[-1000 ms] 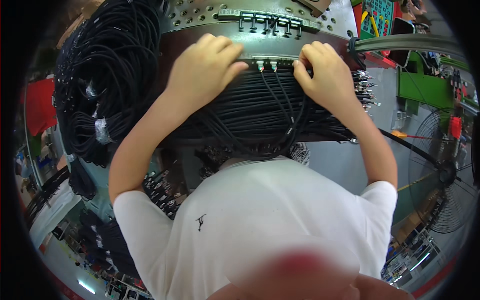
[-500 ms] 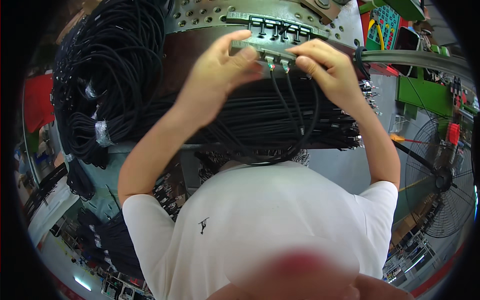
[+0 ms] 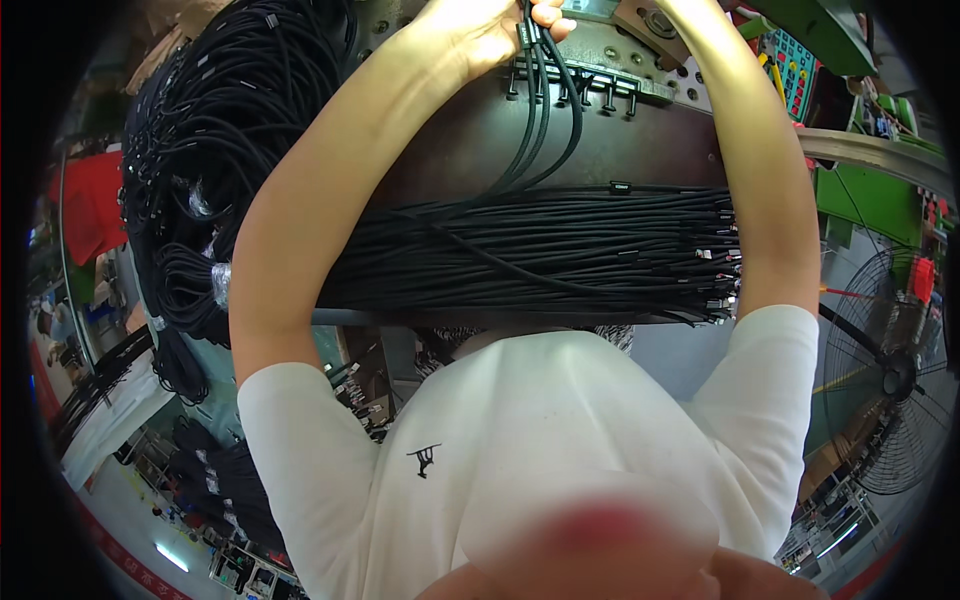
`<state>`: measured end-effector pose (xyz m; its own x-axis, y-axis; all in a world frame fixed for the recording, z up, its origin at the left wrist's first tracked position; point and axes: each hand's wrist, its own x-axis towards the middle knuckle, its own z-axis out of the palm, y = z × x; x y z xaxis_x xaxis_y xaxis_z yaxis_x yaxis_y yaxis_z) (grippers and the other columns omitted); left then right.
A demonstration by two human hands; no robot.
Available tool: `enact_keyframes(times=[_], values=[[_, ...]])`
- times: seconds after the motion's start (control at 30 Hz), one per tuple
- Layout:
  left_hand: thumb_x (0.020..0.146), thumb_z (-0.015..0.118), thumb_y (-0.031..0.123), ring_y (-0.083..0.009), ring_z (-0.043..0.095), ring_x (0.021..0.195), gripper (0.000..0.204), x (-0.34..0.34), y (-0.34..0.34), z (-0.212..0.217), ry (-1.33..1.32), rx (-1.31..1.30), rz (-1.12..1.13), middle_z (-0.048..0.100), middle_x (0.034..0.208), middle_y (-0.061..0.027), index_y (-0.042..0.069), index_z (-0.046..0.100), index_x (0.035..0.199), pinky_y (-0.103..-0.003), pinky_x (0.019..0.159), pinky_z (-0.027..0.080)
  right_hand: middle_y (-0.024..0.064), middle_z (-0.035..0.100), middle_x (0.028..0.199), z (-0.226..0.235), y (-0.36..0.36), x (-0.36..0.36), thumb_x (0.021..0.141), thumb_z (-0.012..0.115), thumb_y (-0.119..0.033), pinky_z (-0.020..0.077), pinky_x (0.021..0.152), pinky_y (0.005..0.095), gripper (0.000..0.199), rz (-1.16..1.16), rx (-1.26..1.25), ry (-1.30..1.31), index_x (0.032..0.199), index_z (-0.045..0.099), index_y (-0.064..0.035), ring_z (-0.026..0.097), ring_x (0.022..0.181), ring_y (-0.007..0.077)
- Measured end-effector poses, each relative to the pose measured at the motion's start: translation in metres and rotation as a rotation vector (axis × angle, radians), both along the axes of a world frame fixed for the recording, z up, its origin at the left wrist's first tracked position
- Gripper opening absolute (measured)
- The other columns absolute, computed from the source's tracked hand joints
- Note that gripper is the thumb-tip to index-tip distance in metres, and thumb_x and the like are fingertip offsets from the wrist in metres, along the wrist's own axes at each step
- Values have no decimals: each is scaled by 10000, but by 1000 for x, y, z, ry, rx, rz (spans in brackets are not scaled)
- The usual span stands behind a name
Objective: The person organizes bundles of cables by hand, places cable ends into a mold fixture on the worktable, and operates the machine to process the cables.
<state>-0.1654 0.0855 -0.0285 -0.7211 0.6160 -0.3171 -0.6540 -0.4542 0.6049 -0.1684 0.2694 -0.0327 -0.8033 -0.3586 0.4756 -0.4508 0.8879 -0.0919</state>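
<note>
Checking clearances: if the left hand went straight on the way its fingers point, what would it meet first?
Probably the brown bolted metal block to the right of the left hand and its black cables, though depth is unclear and the top edge cuts off part of the view.

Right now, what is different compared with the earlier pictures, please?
The left hand moved forward and now grips black cables; the right hand moved forward too, out of view past the top edge. The metal bar that was between them is no longer visible. The row of cables and the coiled cables at left stayed in place.
</note>
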Motion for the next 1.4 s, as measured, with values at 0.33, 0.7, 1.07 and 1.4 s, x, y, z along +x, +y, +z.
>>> enact_keyframes(times=[0.33, 0.7, 1.07, 1.4], values=[[829, 628, 153, -298, 628, 911, 260, -4, -28, 17, 1521, -1275, 27, 651, 1025, -137, 17, 639, 1051, -356, 826, 490, 199, 627, 1022, 9, -1, 43, 803, 513, -53, 476, 829, 428, 365, 63, 19, 179, 1157, 600, -43, 610, 919, 343], [878, 575, 227, -306, 612, 900, 251, -28, -26, -6, 1622, -1123, 137, 639, 992, -185, 20, 651, 998, -397, 794, 478, 199, 626, 918, 5, -3, 36, 802, 566, -143, 460, 787, 465, 200, -59, 49, 12, 953, 644, -37, 598, 868, 366], [796, 686, 339, -300, 613, 907, 368, -30, -31, -1, 1627, -1141, 332, 658, 1004, -127, 65, 658, 1040, -389, 808, 480, 194, 631, 994, 13, 1, 44, 810, 609, -267, 503, 767, 438, 386, 20, 73, 197, 1127, 597, -46, 618, 885, 341], [827, 648, 259, -317, 604, 911, 285, -36, -30, -14, 1872, -1536, 20, 645, 966, -158, 46, 658, 1016, -412, 790, 483, 135, 670, 899, 2, 21, 25, 827, 630, -315, 497, 749, 379, 319, -122, 277, 84, 981, 662, -37, 627, 812, 285]])
